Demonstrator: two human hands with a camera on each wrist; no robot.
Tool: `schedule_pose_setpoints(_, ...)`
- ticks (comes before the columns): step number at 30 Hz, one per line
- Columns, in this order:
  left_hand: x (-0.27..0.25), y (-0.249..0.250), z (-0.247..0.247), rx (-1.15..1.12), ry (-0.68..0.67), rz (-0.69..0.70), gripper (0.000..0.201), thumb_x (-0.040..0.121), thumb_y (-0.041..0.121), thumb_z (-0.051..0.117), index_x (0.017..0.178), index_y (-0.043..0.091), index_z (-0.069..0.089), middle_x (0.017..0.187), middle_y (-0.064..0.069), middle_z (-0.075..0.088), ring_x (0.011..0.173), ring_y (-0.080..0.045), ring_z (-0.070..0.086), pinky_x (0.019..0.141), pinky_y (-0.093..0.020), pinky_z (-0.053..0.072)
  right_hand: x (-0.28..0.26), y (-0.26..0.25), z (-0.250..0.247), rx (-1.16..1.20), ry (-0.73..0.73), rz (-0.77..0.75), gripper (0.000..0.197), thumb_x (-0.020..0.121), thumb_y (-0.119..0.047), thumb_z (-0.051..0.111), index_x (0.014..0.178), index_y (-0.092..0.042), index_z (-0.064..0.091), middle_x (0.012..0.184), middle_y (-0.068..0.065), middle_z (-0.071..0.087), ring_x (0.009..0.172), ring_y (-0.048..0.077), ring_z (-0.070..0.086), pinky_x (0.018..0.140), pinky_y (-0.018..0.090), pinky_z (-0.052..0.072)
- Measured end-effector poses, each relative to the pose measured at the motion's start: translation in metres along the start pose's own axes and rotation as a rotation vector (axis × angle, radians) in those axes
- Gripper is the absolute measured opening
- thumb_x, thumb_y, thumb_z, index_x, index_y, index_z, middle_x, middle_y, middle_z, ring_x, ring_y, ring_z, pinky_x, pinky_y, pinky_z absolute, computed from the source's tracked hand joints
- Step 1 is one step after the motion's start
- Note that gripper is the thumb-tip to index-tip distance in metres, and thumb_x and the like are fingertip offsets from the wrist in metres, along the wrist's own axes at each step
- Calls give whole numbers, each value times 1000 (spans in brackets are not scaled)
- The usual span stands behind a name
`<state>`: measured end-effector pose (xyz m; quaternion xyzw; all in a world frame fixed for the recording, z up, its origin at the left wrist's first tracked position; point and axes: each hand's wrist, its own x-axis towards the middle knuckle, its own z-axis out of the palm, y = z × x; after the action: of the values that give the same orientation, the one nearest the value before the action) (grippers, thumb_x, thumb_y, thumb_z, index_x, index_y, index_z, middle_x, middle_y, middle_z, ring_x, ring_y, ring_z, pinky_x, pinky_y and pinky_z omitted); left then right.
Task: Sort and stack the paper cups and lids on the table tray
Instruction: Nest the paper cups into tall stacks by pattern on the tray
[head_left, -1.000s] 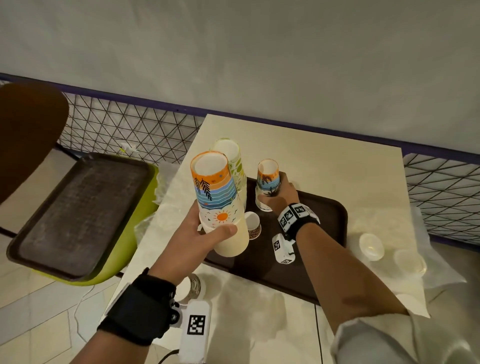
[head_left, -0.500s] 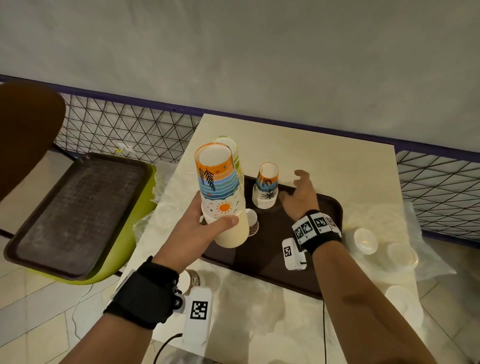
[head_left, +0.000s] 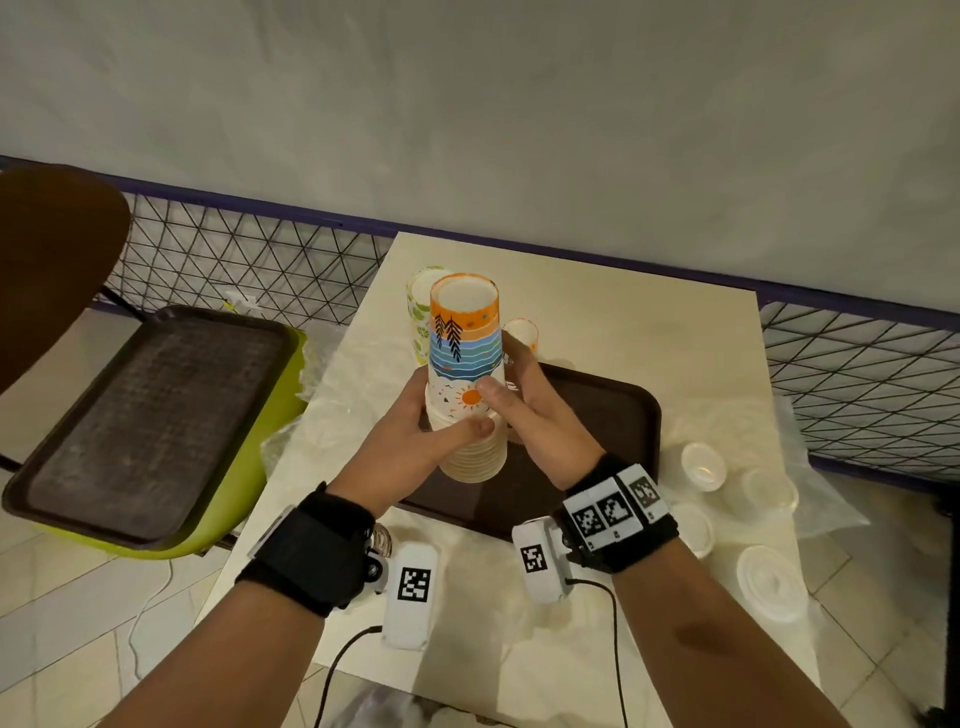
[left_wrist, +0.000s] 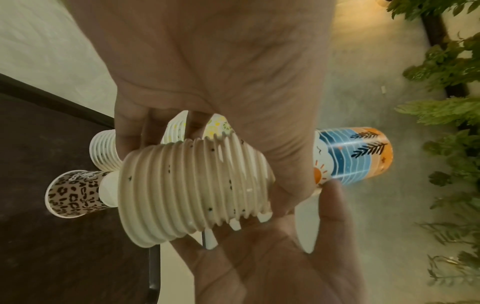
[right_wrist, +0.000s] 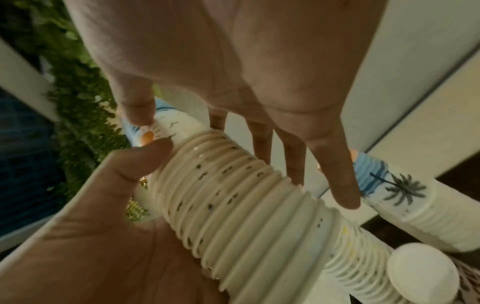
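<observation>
A tall stack of upside-down paper cups (head_left: 464, 353) with an orange, blue and sun print is held upright over the left part of the brown tray (head_left: 623, 415). My left hand (head_left: 431, 431) grips its ribbed lower rims from the left, thumb across the front. My right hand (head_left: 511, 387) holds it from the right, thumb on the sun print. In the left wrist view the stack (left_wrist: 194, 185) lies between both palms. A lemon-print stack (head_left: 421, 312) and a short palm-print stack (head_left: 522, 332) stand behind. A leopard-print cup (left_wrist: 72, 193) stands on the tray.
Clear lids (head_left: 702, 466) and white lids (head_left: 769, 582) lie on crinkled plastic on the table's right side. A second brown tray (head_left: 150, 415) rests on a green chair to the left. A wire mesh fence (head_left: 234, 265) runs behind the table.
My right hand let go of the short palm-print stack, swung left and took hold of the tall stack. The left hand brought that stack toward the middle, over the tray.
</observation>
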<state>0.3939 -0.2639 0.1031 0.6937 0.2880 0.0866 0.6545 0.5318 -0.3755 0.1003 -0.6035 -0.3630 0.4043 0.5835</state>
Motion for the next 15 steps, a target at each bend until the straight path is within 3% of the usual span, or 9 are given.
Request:
schedule_pose_setpoints(5, 1, -3, -3, 45, -32, 26, 69, 84, 43, 80, 144, 46, 47, 140, 15, 64, 129, -13, 61, 110, -51, 48, -2, 5, 1, 13, -31, 8, 74, 89, -27, 71, 152, -23, 31, 145, 0, 54, 134, 19, 52, 112, 51, 42)
schedule_pose_setpoints(11, 1, -2, -7, 142, -51, 53, 69, 87, 30, 82, 145, 46, 48, 138, 19, 63, 125, -8, 61, 108, -47, 50, -1, 9, 0, 70, -48, 59, 69, 90, 1, 67, 141, -33, 35, 138, -1, 60, 123, 12, 61, 98, 33, 54)
schedule_pose_setpoints(13, -1, -2, -8, 152, -63, 60, 76, 84, 31, 85, 146, 49, 45, 138, 21, 62, 127, -7, 60, 108, -44, 51, 1, 11, 1, 76, -21, 45, 70, 89, 1, 69, 144, -30, 37, 138, 1, 61, 124, 15, 61, 98, 39, 54)
schedule_pose_setpoints(15, -7, -1, -9, 154, -45, 58, 83, 80, 35, 87, 146, 56, 40, 134, 30, 61, 126, -1, 59, 107, -32, 51, 3, 14, -1, 83, 21, 17, 72, 88, 3, 70, 147, -22, 36, 139, 4, 60, 127, 21, 59, 103, 46, 51)
